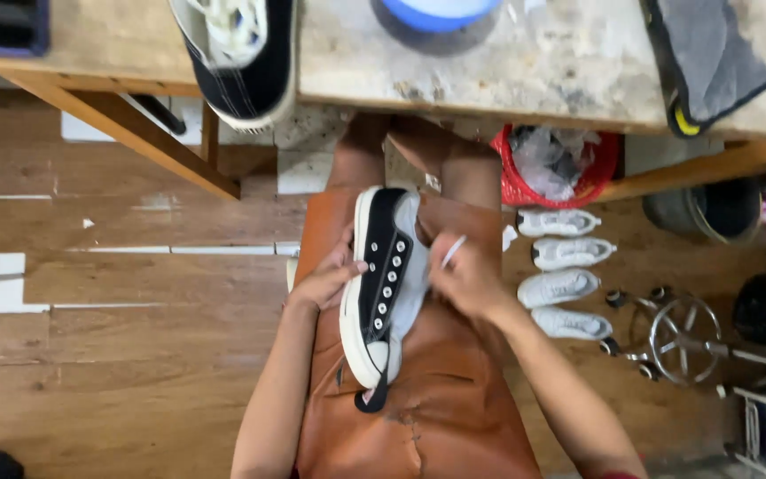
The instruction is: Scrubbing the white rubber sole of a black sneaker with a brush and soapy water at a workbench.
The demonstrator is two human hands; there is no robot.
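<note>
A black canvas sneaker (pixel 381 284) with a white sole and metal eyelets lies on my lap, toe pointing away from me. My left hand (pixel 328 277) grips its left side, thumb against the eyelet row. On the shoe's right side, my right hand (pixel 465 279) pinches a white shoelace (pixel 452 250) near the tongue. I wear an orange-brown apron (pixel 418 408) over my legs. The matching black sneaker (pixel 246 53) rests on the workbench ahead, hanging over its edge.
A stained workbench (pixel 543 62) spans the top, with a blue round container (pixel 436 13) and a grey cloth (pixel 707 53) on it. Below it sit a red basket (pixel 551 164), several white sneakers (pixel 560 270) on the wooden floor, a dark bucket (pixel 711 208) and a chair base (pixel 680 337).
</note>
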